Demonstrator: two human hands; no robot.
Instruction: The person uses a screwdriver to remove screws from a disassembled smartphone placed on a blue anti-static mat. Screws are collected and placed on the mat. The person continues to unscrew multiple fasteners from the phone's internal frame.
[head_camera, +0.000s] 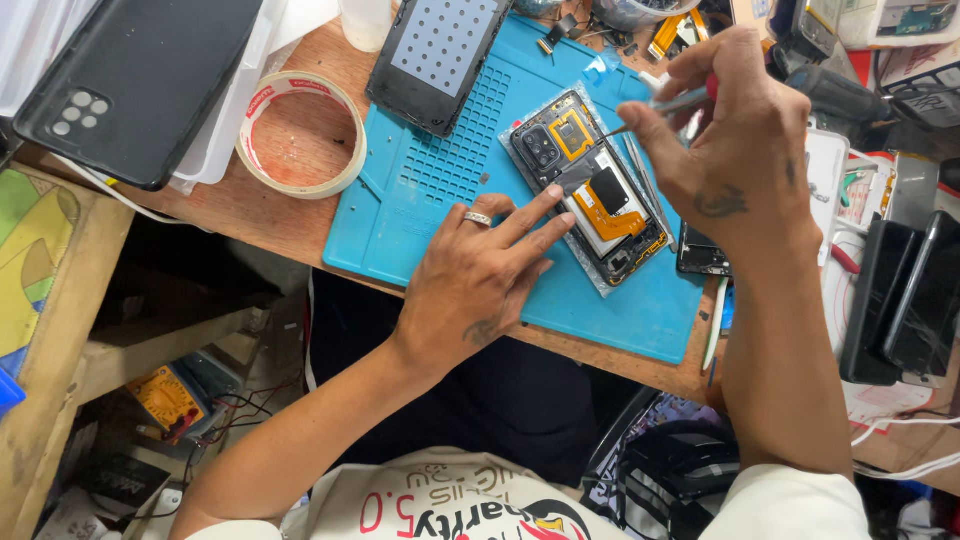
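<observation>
The blue mat (420, 200) with a grid of small holes lies on the brown wooden surface (290, 225), bearing a black opened phone (590, 185) with orange-yellow flex strips, beside a cream tape roll (300, 135).

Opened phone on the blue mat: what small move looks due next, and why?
Probably lowering the screwdriver tip onto the opened phone near its upper edge: the right hand holds the tool angled just above it, while the left hand fingers press on the phone's side.

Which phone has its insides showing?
The opened phone on the blue mat, under both hands; the black phone at top left is closed.
</observation>
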